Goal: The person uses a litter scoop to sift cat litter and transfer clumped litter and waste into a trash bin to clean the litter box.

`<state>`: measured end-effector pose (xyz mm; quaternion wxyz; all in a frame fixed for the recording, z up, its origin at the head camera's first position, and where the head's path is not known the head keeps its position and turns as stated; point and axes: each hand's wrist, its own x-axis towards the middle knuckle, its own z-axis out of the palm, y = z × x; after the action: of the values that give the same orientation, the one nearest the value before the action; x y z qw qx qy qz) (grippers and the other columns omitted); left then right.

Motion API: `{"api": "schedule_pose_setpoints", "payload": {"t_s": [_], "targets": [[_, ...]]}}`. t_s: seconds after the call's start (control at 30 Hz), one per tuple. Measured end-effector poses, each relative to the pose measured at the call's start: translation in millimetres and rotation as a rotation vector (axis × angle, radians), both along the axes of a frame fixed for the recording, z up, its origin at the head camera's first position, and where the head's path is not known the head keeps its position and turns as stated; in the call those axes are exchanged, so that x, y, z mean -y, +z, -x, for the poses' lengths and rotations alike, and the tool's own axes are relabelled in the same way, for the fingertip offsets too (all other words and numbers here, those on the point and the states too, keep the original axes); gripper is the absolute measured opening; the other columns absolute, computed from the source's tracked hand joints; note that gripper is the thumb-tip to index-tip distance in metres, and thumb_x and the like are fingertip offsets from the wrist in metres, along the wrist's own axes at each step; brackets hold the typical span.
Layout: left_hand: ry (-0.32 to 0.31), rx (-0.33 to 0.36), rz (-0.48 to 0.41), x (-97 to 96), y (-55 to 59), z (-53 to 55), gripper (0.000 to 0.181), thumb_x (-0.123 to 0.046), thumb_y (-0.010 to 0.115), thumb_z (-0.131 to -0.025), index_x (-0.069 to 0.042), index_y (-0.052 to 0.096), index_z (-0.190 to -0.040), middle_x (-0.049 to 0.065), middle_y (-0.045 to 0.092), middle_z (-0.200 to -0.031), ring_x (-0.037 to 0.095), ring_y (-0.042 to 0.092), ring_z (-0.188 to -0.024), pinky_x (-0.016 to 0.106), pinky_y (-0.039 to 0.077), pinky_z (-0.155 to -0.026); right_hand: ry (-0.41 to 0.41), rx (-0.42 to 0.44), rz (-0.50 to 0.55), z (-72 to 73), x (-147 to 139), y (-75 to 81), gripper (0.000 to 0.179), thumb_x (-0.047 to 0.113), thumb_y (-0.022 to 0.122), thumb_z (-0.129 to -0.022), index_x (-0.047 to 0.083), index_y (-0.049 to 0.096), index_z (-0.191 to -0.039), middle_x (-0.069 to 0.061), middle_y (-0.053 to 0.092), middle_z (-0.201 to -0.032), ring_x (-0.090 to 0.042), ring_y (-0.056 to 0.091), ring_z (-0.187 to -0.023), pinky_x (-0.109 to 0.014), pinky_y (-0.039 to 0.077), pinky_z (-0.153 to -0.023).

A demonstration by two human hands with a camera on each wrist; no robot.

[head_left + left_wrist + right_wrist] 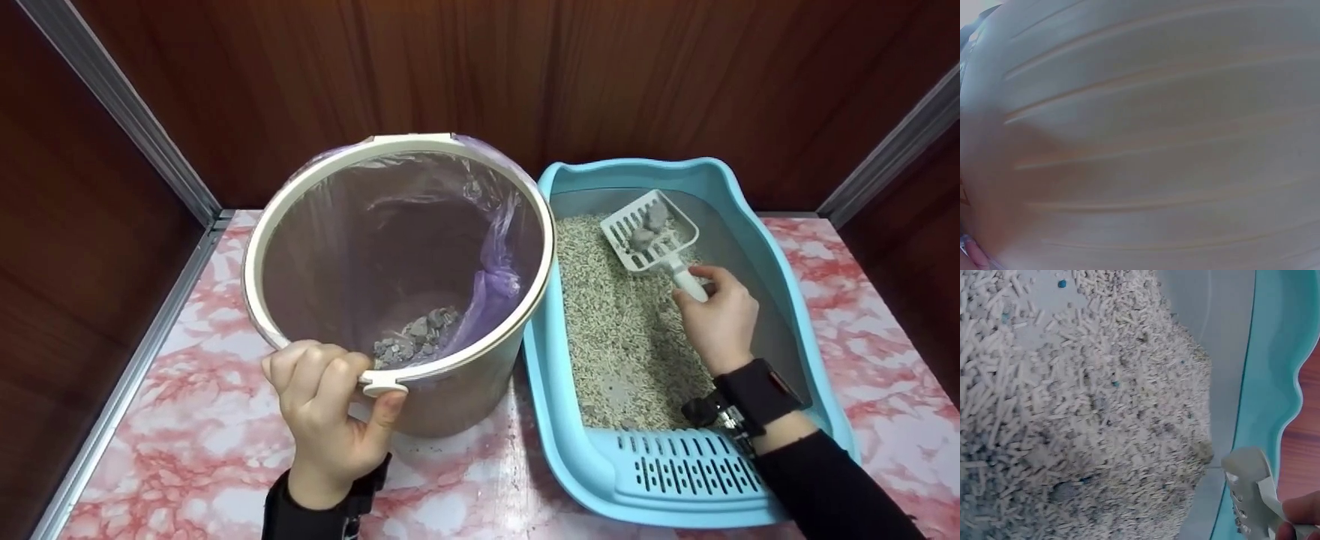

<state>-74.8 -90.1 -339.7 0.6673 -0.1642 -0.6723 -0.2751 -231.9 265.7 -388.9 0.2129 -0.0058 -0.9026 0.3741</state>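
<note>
My right hand [720,315] grips the handle of a white slotted litter scoop [651,231], held over the far part of a blue litter box [551,442]. Grey clumps [645,229] lie in the scoop. Pellet litter [622,337] covers the box floor. To the left, my left hand [322,405] grips the near rim of a round trash bin [457,405], fingers over the edge and thumb outside. More grey clumps [420,334] sit at the bottom of its purple liner [499,281]. The bin's ribbed wall [1157,135] fills the left wrist view.
A slotted step [690,465] forms the near end of the litter box. Bin and box stand side by side on a red-and-white marbled surface [187,450]. Dark wood panels [480,67] close off the back and sides, with metal strips [127,90] along the corners.
</note>
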Motion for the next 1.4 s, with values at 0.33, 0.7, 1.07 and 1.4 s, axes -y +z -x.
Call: {"api": "schedule_pose_setpoints", "payload": {"t_s": [0.33,0.7,1.07,1.4], "targets": [[0.004,-0.019,-0.007,1.3,-2.1,2.2,0.055,-0.054,0.052,-0.094,-0.007,0.049,-0.066,0.007,0.043,-0.065,0.030,0.038,-0.070,0.043,0.023,-0.071,0.023,0.038,0.031,-1.1,1.3,-3.0,0.034,0.008,0.065,-0.091,-0.002,0.061,-0.123,-0.019,0.064,-0.089,-0.004,0.047,-0.056,-0.024,0.034,-0.058],[0.003,-0.011,-0.002,1.3,-2.6,1.2,0.054,-0.053,0.052,-0.094,-0.007,0.049,-0.067,0.007,0.043,-0.066,0.030,0.038,-0.071,0.043,0.023,-0.072,0.098,0.141,0.107,-0.1,1.8,-1.0,0.035,0.015,0.059,-0.097,-0.007,0.056,-0.124,-0.012,0.062,-0.080,-0.008,0.042,-0.051,-0.024,0.032,-0.051],[-0.010,0.006,-0.009,-1.4,1.2,0.8,0.054,-0.053,0.052,-0.094,-0.008,0.048,-0.066,0.007,0.042,-0.066,0.030,0.037,-0.071,0.042,0.022,-0.073,0.149,0.230,0.501,7.3,-4.6,4.2,0.040,0.012,0.055,-0.099,-0.013,0.047,-0.129,0.006,0.058,-0.070,-0.002,0.037,-0.045,-0.018,0.031,-0.043],[-0.004,-0.004,-0.009,-0.6,0.0,0.3,0.055,-0.054,0.052,-0.094,-0.007,0.048,-0.066,0.007,0.042,-0.066,0.030,0.037,-0.071,0.042,0.022,-0.072,0.102,0.230,0.521,10.6,-5.3,5.5,0.039,0.010,0.058,-0.097,-0.013,0.049,-0.127,0.008,0.057,-0.067,-0.001,0.040,-0.048,-0.017,0.032,-0.044]]}}
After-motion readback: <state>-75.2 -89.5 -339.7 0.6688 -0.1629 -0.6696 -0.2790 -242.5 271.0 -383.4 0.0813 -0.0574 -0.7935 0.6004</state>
